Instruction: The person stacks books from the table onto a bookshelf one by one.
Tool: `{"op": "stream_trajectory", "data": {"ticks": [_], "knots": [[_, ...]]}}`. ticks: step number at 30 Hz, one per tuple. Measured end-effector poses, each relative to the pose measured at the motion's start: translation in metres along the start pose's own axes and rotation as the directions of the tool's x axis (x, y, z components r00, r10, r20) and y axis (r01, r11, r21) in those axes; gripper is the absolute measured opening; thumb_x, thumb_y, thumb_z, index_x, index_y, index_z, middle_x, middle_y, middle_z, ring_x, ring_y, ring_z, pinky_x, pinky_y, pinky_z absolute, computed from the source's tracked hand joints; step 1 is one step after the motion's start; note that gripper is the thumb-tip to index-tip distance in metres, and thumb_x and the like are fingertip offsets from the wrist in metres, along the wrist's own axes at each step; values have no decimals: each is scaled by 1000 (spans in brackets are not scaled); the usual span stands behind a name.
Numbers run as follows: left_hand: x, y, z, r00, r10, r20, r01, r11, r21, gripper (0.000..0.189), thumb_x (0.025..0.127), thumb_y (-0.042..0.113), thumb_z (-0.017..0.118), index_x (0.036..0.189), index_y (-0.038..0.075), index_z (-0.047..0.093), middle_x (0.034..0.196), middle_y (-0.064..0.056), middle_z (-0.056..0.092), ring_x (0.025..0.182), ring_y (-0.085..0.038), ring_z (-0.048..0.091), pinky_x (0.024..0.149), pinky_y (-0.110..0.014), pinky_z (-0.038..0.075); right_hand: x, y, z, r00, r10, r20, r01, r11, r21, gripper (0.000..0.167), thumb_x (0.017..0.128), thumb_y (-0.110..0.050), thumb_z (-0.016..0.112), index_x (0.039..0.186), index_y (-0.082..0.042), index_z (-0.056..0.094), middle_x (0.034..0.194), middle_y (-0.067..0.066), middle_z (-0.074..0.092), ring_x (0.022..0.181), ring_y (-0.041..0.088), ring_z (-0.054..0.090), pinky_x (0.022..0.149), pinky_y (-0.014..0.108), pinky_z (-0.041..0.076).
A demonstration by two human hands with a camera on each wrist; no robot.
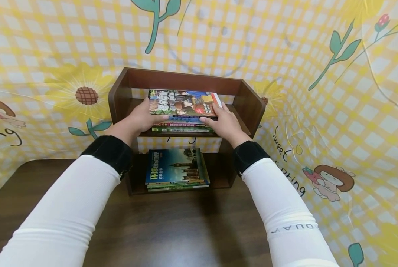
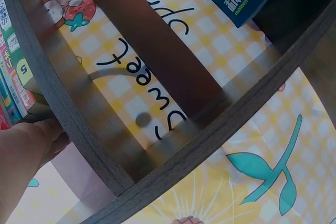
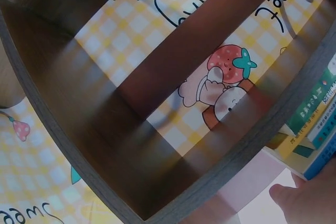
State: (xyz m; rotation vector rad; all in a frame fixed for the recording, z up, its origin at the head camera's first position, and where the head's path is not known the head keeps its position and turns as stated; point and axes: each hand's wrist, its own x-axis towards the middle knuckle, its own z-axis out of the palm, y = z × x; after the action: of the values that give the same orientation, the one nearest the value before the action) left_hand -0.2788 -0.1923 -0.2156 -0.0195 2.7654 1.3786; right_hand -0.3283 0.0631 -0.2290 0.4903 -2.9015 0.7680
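Observation:
A stack of books (image 1: 182, 129) lies flat on the upper level of a dark brown shelf (image 1: 250, 107), spines facing me. On top is a colourful illustrated paperback (image 1: 179, 104). My left hand (image 1: 142, 118) holds the stack's left side, with its thumb across the front near the spines. At the opposite side my right hand (image 1: 228, 122) holds it the same way, thumb along the front edge. In the left wrist view, the left hand (image 2: 39, 137) is at the ends of the books (image 2: 16, 72). The right wrist view shows the right hand (image 3: 310, 195) beside the books (image 3: 310, 124).
Another stack of books (image 1: 175, 168), topped by a blue cover with a clock tower, lies on the lower level. The shelf stands on a brown wooden table (image 1: 172, 226). Yellow checked cloth (image 1: 85, 44) with flowers and cartoon figures hangs behind and at the sides.

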Motion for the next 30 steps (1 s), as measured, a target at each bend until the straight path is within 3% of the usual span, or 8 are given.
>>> {"op": "stream_trajectory", "data": {"ticks": [6,10,13,17,21,23,25,30], "knots": [[-1,-1,0,999,26,-26,-25,999,22,95,98,35,54,150,10,-22,159,-17,-15,146,-38,-7,116,-57,10,1,-1,4,999,-13,-41,13,1000,19,84,90,-59,54,155,-19,19,161,8,16,148,30,11,116,52,19],[-2,-8,3,993,67,-93,-60,996,69,99,96,41,57,151,9,-19,160,-18,-13,146,-39,-4,116,-57,12,-2,0,11,994,-13,-112,19,998,52,85,89,-58,56,155,-18,20,161,7,15,148,28,8,116,53,17],[-9,-14,5,980,132,-147,-112,985,134,103,93,47,58,152,10,-18,160,-16,-13,146,-38,-3,114,-59,13,-12,4,16,983,-32,-183,43,997,58,86,90,-58,55,156,-18,18,162,2,11,149,22,1,118,53,11],[-29,-25,9,942,284,-180,-228,933,280,100,94,45,59,153,11,-14,160,-11,-16,147,-35,-5,114,-60,13,-35,15,20,958,-88,-274,110,992,64,84,93,-55,54,156,-15,16,162,-1,9,148,16,-5,118,51,7],[-55,-38,15,876,445,-188,-344,848,404,96,93,34,64,155,6,-4,161,-12,-11,147,-35,0,113,-60,18,-61,27,22,929,-147,-339,183,980,79,79,95,-46,57,155,-10,19,162,5,12,149,18,-2,118,53,9],[-68,-47,19,846,496,-197,-382,820,426,95,91,31,67,155,3,2,162,-13,-6,147,-37,6,111,-61,20,-74,32,25,917,-179,-357,219,973,76,77,95,-42,58,154,-8,22,162,7,13,149,21,1,117,55,11],[-80,-57,23,826,523,-210,-403,809,427,95,91,31,68,155,3,4,162,-14,-4,146,-39,9,110,-63,22,-87,37,30,912,-195,-362,241,967,86,76,95,-40,59,153,-7,24,161,8,14,149,24,3,116,57,11],[-111,-88,37,817,521,-246,-401,821,406,98,88,30,72,154,1,6,161,-17,-3,145,-42,7,107,-69,18,-124,46,53,936,-163,-311,222,961,166,76,95,-39,60,154,-8,23,162,9,10,148,29,3,114,60,14]]}}
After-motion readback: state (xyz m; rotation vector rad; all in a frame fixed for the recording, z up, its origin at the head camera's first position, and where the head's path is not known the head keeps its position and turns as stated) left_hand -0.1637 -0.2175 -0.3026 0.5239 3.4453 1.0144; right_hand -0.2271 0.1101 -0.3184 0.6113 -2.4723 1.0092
